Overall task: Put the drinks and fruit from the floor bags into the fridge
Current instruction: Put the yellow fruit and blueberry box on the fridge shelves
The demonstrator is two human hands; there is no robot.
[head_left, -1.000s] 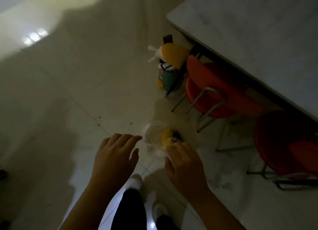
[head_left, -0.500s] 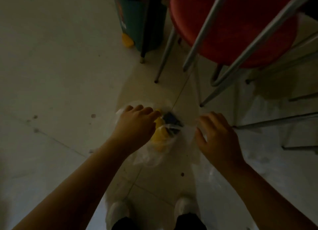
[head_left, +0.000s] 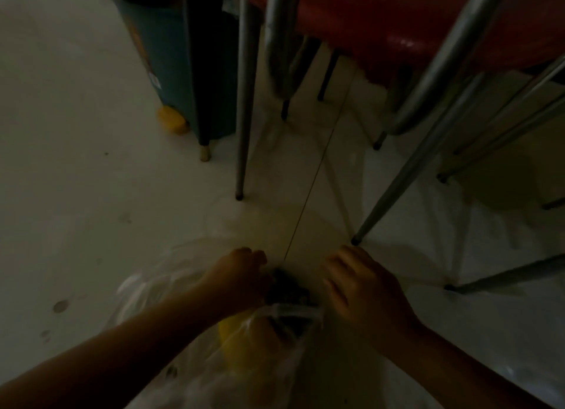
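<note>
**Both hands now at the bag mouth, contents not out yet**

Change vs a second ago: view has dropped from standing height to close over the floor, and both hands have closed in on the clear plastic bag [head_left: 195,341]. Half a second ago the right hand was beside the bag; now it's at the rim.

- Left hand [head_left: 238,278]: fingers curled, knuckles up, tucked into the bag opening. Looks like it grips the plastic edge or something inside; too dark to tell which.
- Right hand [head_left: 363,289]: motion-blurred, fingers bent down at the opposite rim, seemingly pinching the plastic. Grip not clearly visible.
- Yellow fruit [head_left: 235,338] sits inside the bag, just below the left wrist. Dark item [head_left: 287,289] lies between the two hands, unidentifiable.
- Bag is on the tiled floor [head_left: 76,179], near the metal legs of the red chair [head_left: 382,20]. Teal bin [head_left: 165,59] further back left.

Read: step in hand is spreading the bag open to reach in. Nothing is lifted, fridge not in view, so the task is at an early stage for this bag. Thin plastic may tear or slip.
</note>
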